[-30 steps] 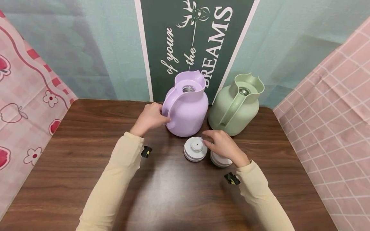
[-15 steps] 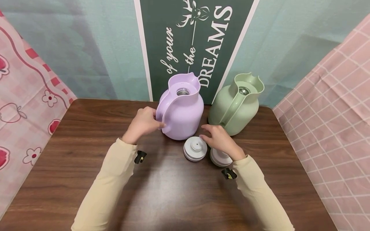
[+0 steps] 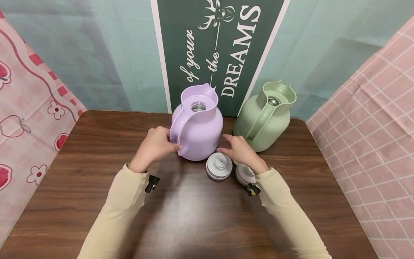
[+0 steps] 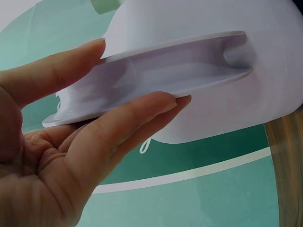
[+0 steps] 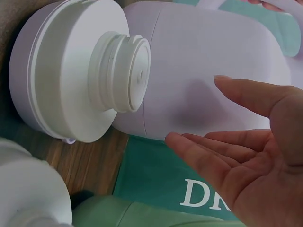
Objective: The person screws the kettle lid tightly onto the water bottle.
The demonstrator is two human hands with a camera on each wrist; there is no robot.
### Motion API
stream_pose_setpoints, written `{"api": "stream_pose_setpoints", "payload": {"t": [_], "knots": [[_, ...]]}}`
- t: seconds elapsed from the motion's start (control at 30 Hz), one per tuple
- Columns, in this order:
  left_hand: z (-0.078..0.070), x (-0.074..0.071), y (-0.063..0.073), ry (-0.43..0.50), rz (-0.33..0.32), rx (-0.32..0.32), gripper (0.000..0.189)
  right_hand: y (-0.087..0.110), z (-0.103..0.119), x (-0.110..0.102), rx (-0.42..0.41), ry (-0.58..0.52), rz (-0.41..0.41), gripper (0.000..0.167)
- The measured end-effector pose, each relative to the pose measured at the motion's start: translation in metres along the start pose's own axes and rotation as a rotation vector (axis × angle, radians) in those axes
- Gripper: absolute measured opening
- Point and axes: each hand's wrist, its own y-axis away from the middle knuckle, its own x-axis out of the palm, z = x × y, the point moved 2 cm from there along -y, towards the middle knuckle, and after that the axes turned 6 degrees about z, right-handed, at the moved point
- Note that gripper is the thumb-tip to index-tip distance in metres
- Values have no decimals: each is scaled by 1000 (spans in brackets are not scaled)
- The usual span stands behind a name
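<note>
In the head view a lilac thermos jug stands upright at the back of the table, its top uncovered and a silvery opening showing. My left hand pinches its handle, thumb along one edge and fingers along the other in the left wrist view. Off the jug's right side, my right hand has its fingers spread and holds nothing. Below that hand lies a round white stopper lid with its neck up; the right wrist view shows its lilac rim. A second stopper lid is partly covered by my right wrist.
A green thermos jug, also uncovered, stands at the back right. Behind both jugs hangs a cloth with a dark green lettered panel. Pink patterned cloths close off both sides of the brown wooden table.
The lilac jug has shifted left and toward me, with my left hand on its handle. My right hand has moved slightly left and away from me. Green jug and lids stay put.
</note>
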Motion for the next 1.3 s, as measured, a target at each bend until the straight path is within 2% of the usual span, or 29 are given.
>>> {"api": "stream_pose_setpoints", "payload": {"t": [0.17,0.4,0.83,1.07,1.3], "knots": [[0,1,7,4,2,-3,16,-5,3,2,2,-52,9,47],[0,3,17,-10,-9,20,17,-11,10,5,-32,-83,8,32],[3,3,35,-25,-38,47,18,-12,18,9,-53,-77,37,38],[2,1,45,-20,-26,35,22,-12,23,8,-52,-67,70,40],[4,-1,52,-16,-16,51,23,-13,25,7,-49,-89,98,40]]}}
